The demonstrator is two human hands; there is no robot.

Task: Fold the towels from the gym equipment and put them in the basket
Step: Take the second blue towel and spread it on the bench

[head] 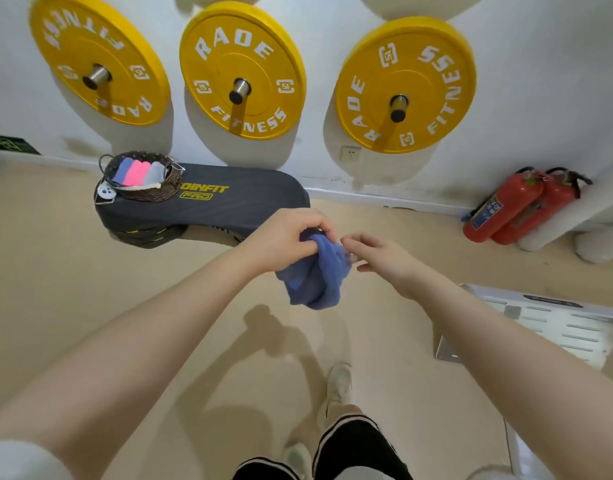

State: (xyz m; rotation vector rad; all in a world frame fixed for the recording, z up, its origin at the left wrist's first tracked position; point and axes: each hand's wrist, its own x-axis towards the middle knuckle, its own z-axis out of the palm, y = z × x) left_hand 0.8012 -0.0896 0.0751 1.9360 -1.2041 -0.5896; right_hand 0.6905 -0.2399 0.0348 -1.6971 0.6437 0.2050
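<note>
Left hand [280,237] grips a bunched blue towel [315,275]; right hand [384,259], fingers loosely curled, just beside it, holds nothing.

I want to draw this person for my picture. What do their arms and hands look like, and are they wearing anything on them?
Both forearms are bare, with no watch, bracelet or glove on the left hand or the right hand. No rings show. A bit of white short sleeve shows at the upper left arm, and a pale one at the right. The fingers are slim, with short nails.
</note>
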